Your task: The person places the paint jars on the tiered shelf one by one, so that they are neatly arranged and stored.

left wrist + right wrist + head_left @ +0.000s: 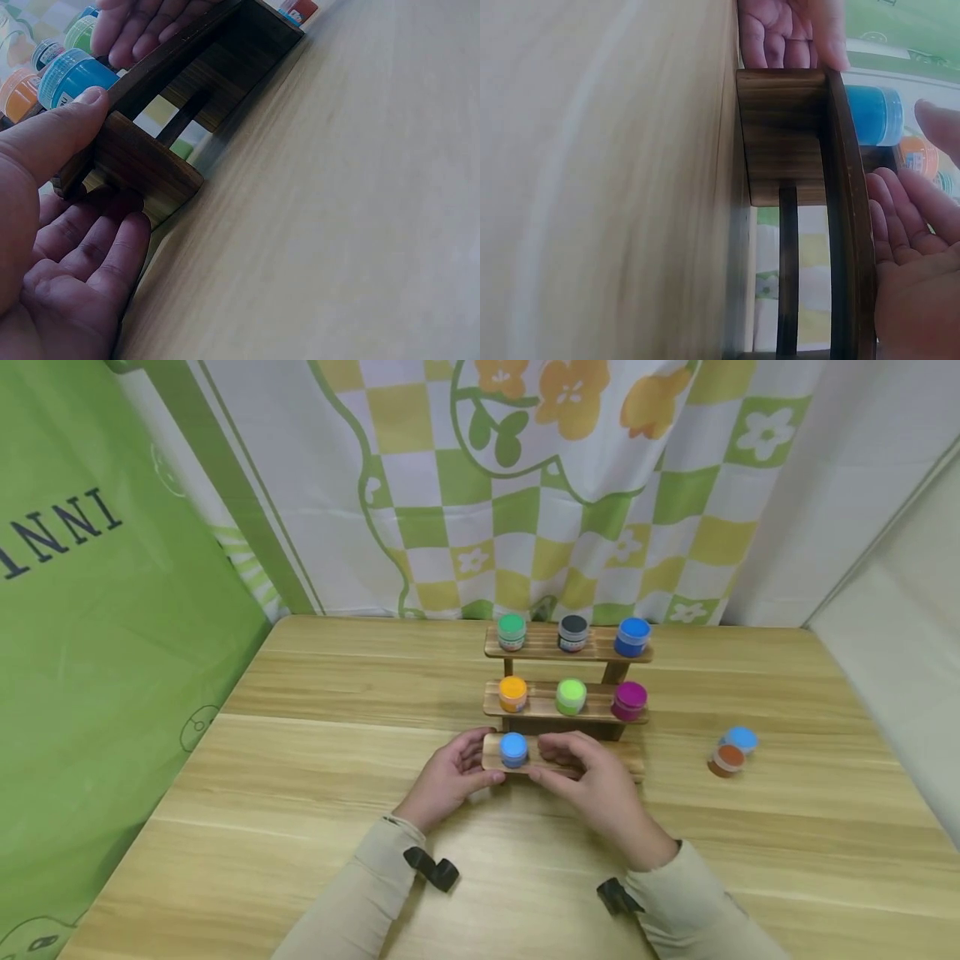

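A three-tier wooden stand [630,755] is on the table with small paint jars on its shelves. My left hand [448,782] grips the left end of the lowest shelf, its thumb at the front edge and its fingers reaching beneath in the left wrist view. Close to that thumb, a light blue paint jar [513,750] stands upright on this shelf. To the jar's right, my right hand [600,785] rests at the shelf with loosely bent fingers. In the right wrist view a gap shows between those fingers and the jar, and they hold nothing.
The top shelf bears green [512,632], black [573,633] and dark blue [633,637] jars; the middle one has orange [513,693], lime [571,696] and purple [629,701] jars. A reddish-brown jar [727,761] and another blue jar [740,741] are on the table at right. A patterned curtain [420,527] hangs behind.
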### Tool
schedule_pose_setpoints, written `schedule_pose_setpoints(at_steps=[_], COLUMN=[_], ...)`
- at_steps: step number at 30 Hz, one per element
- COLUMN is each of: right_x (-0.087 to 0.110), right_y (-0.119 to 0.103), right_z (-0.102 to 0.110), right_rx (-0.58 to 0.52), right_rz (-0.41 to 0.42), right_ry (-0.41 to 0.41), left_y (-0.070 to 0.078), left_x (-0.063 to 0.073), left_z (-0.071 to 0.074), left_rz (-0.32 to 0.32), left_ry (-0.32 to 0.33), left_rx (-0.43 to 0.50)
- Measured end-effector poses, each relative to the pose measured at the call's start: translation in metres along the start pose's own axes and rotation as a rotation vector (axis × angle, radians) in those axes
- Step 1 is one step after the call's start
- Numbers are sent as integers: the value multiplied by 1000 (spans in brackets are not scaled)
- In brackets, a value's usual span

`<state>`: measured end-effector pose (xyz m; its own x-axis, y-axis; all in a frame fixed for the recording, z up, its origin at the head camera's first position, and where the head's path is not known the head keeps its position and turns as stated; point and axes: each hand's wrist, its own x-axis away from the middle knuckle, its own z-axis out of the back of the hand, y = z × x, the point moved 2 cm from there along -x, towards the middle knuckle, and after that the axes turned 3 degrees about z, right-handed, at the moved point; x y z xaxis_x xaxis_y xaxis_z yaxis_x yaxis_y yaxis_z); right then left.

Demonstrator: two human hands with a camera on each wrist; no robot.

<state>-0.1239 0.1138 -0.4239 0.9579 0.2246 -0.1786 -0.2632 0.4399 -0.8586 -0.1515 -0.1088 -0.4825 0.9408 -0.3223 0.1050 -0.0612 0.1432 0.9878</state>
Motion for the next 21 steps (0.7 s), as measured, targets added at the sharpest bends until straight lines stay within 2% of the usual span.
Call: schedule_pose_setpoints(at_steps=[11, 21], right_x=[10, 20], right_y=[8, 14], right_z=[17, 34], right_rx=[6, 21], right_rz=[14, -18], right_ry=[24, 70], left_y=[0, 0], left_x=[0, 0], left_z=[0, 0], left_rz=[17, 12], left_ry=[5, 2], left_rx=[-20, -15])
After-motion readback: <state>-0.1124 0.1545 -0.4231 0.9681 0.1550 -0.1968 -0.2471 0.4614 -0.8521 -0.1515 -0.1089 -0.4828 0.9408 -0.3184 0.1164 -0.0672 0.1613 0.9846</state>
